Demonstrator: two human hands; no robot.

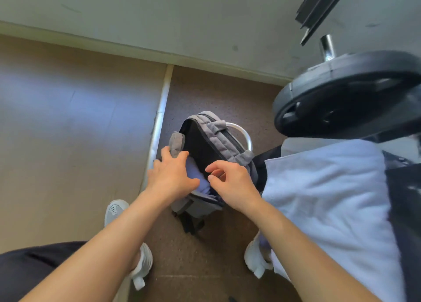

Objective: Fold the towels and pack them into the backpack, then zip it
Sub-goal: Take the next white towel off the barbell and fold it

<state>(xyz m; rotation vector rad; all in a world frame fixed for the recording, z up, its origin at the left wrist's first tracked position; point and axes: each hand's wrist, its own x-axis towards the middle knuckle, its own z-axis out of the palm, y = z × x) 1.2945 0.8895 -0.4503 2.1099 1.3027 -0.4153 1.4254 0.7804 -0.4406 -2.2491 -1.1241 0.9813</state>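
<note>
- The floor (75, 128) filled most of the view, tan vinyl on the left and speckled brown matting on the right, split by a pale strip (159, 119).
- A pale wall (182, 16) ran across the top.
- A large white towel (330, 206) lay spread over a dark bench at the right, unfolded, well clear of the bag's opening.
- A black weight plate (350, 96) on a chrome bar sat above the towel, at the upper right.
- The grey and black backpack (211, 146) stood on the brown matting between the person's white shoes (141, 265), its main compartment unzipped and gaping toward the camera.
- The left hand (170, 176) lay spread, fingers apart, pressing on the near left edge of the opening; it gripped nothing that I could make out.
- The right hand (230, 183) hovered at the right edge of the opening with thumb and forefinger curled toward each other; whether they pinched a zip pull or fabric could not be told.
- A folded white towel (197, 177) showed inside the backpack, between the two hands.
</note>
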